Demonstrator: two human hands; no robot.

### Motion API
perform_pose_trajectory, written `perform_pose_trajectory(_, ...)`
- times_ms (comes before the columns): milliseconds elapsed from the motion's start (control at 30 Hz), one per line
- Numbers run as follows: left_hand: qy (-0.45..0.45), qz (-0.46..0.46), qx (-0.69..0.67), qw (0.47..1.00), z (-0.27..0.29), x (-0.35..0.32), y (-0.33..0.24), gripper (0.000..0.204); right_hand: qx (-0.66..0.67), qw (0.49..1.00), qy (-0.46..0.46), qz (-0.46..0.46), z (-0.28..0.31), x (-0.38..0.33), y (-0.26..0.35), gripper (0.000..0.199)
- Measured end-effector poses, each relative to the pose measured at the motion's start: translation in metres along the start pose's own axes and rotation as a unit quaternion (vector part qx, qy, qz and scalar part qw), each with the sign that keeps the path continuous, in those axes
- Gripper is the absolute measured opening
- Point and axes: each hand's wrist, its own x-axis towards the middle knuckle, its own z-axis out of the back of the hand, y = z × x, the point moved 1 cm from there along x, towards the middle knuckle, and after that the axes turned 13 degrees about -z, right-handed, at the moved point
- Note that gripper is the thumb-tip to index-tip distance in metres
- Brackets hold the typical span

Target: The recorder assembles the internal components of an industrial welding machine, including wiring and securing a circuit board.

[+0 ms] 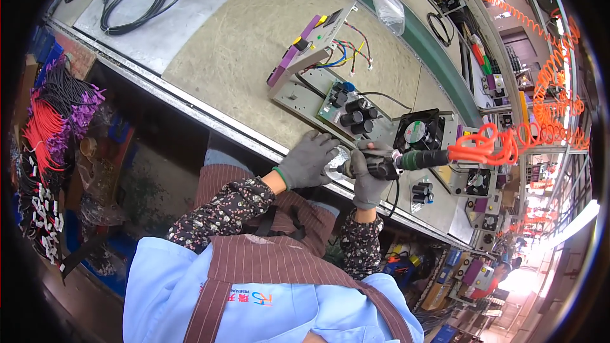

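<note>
My right hand (368,174), in a grey glove, is closed around a black power screwdriver (384,168). The tool's green-banded rear end points right, joined to an orange coiled line (486,146). Its front end reaches toward a small shiny round dish (337,160) at the bench's front edge. Also gloved, my left hand (306,160) has its fingers curled against the left side of this dish; their tips are partly hidden. Just beyond both hands lies an opened metal device housing (311,109) with a green circuit board (343,107) and black capacitors.
A purple-edged front panel (308,47) with loose coloured wires tilts up from the housing. A black fan (419,130) stands at its right end. A coiled black power cord (136,9) lies far left. Bundled red and black wires (47,117) hang left, below the bench (222,57).
</note>
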Motion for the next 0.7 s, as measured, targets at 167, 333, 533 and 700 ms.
perform_pose_trajectory(167, -0.020, -0.003, -0.007, 1.000, 0.000, 0.000, 0.000, 0.058, -0.077, 0.994, 0.062, 0.052, 0.009, -0.012, -0.005, 0.037)
perform_pose_trajectory(333, -0.021, -0.007, -0.009, 1.000, -0.001, 0.001, 0.000, 0.056, -0.014, 0.997, 0.069, 0.020, 0.015, -0.016, -0.004, 0.039)
perform_pose_trajectory(533, 0.005, -0.004, 0.000, 1.000, 0.000, 0.004, -0.001, 0.062, 0.012, 0.998, -0.013, -0.061, 0.016, 0.004, 0.015, 0.039)
perform_pose_trajectory(700, 0.049, 0.006, 0.008, 0.999, 0.002, 0.009, -0.003, 0.070, 0.110, 0.966, -0.157, 0.171, 0.018, 0.085, 0.061, 0.037)
